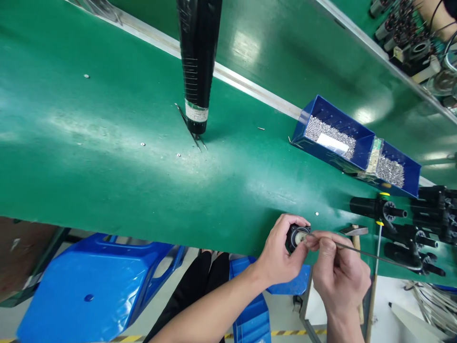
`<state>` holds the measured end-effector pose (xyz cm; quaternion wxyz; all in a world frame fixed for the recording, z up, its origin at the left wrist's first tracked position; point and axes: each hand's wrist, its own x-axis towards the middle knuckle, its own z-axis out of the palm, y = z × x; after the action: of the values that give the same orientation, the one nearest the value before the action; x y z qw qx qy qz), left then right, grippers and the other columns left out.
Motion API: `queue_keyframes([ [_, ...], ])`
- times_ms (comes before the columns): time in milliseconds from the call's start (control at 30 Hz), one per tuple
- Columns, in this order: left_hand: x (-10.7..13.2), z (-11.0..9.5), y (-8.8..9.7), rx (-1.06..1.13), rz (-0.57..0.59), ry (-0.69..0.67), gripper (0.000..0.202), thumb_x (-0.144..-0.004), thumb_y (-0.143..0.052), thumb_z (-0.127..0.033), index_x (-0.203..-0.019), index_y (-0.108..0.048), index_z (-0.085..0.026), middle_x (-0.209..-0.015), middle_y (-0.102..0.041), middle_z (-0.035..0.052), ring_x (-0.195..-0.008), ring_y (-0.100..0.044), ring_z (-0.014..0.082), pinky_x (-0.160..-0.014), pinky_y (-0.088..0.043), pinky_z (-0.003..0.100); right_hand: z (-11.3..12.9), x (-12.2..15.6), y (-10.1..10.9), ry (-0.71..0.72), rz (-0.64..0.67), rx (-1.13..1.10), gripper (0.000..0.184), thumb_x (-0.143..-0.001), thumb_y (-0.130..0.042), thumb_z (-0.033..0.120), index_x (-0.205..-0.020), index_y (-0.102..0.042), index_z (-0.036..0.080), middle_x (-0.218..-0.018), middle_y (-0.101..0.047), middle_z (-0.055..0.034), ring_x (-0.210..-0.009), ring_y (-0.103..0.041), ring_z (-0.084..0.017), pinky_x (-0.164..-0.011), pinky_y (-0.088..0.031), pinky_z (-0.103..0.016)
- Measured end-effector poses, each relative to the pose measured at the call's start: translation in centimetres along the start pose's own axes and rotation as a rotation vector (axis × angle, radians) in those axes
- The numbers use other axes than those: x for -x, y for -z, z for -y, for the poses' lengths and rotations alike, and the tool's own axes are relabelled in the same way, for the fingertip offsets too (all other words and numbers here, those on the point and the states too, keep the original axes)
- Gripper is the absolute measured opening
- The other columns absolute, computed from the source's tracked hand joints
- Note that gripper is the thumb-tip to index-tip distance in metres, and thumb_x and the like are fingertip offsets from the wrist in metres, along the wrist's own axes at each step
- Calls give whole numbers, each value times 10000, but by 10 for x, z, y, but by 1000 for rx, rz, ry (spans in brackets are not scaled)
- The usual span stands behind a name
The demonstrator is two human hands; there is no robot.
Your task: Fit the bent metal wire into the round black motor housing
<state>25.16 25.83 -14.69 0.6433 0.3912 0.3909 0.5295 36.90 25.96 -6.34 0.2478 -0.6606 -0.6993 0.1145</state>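
Near the table's front edge, my left hand [282,252] is closed around a black round part with a white centre [299,237]. My right hand [339,267] pinches a long thin metal rod [374,256], its near end at the white centre of that part. Fingers hide the exact contact at the tip. Just right of my hands lies a hammer [354,231], partly covered by the right hand and rod. Several black plastic housings [387,208] lie further right on the green table.
A black electric screwdriver [198,62] hangs over the table [107,181], with tweezers [187,125] beneath it. Blue bins [330,147] of small metal parts stand back right. Tiny washers [178,155] lie scattered. A blue stool [89,286] stands below; another person's arm [435,19] shows top right.
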Motion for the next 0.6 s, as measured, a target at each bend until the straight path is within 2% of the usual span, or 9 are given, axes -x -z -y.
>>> queue_keyframes([
  [100,0,0,-1,-7,-8,-5,288,-920,-685,-214,-1179,-560,-200,-1203,-655,103,-1118,-654,256,-997,-520,417,5,-5,-2,92,-24,41,198,-1106,-527,193,-978,-673,231,-873,-738,40,-742,-717,-120,-721,-530,-198],
  [200,1,-4,-1,-22,-6,15,294,-936,-685,-242,-1197,-555,-205,-1208,-657,101,-1131,-654,259,-1007,-520,423,9,-10,-3,164,6,33,193,-1099,-513,147,-992,-656,218,-891,-732,21,-783,-708,-124,-767,-530,-206],
  [333,-2,-18,-1,-114,5,74,323,-943,-663,-236,-1244,-546,-224,-1216,-638,92,-1148,-641,261,-1014,-526,436,9,-15,5,178,84,-69,176,-1093,-524,126,-1019,-664,203,-931,-702,-8,-853,-672,-147,-795,-518,-260],
  [400,-5,-24,-6,-185,-22,15,335,-947,-620,-202,-1268,-534,-240,-1258,-625,87,-1201,-615,261,-1090,-497,473,5,-17,12,173,111,-102,160,-1087,-547,133,-1028,-680,200,-958,-689,-23,-871,-652,-165,-785,-511,-296],
  [467,-7,-23,-15,-246,-55,-74,342,-958,-568,-186,-1291,-525,-252,-1266,-644,73,-1214,-619,253,-1218,-395,554,-2,-17,17,155,143,-116,154,-1084,-574,176,-1035,-714,217,-992,-694,-33,-894,-655,-190,-777,-520,-335],
  [533,-6,-17,-26,-307,-69,-71,344,-957,-565,-212,-1298,-544,-245,-1215,-689,78,-1168,-656,265,-1262,-342,618,-10,-15,9,148,164,-130,164,-1084,-610,298,-1027,-761,269,-1010,-709,-36,-896,-675,-227,-758,-546,-391],
  [567,-6,-12,-30,-347,-63,-15,362,-945,-592,-244,-1306,-563,-235,-1206,-699,104,-1165,-663,291,-1223,-407,624,-12,-14,-2,151,150,-144,191,-1080,-622,383,-1009,-780,303,-993,-713,-39,-869,-683,-248,-735,-554,-422],
  [600,-5,-7,-32,-385,-58,77,396,-912,-650,-286,-1300,-593,-225,-1195,-704,139,-1158,-666,324,-1099,-535,591,-10,-14,-19,134,120,-180,226,-1078,-619,460,-1001,-791,334,-952,-710,-45,-837,-685,-265,-716,-563,-447],
])
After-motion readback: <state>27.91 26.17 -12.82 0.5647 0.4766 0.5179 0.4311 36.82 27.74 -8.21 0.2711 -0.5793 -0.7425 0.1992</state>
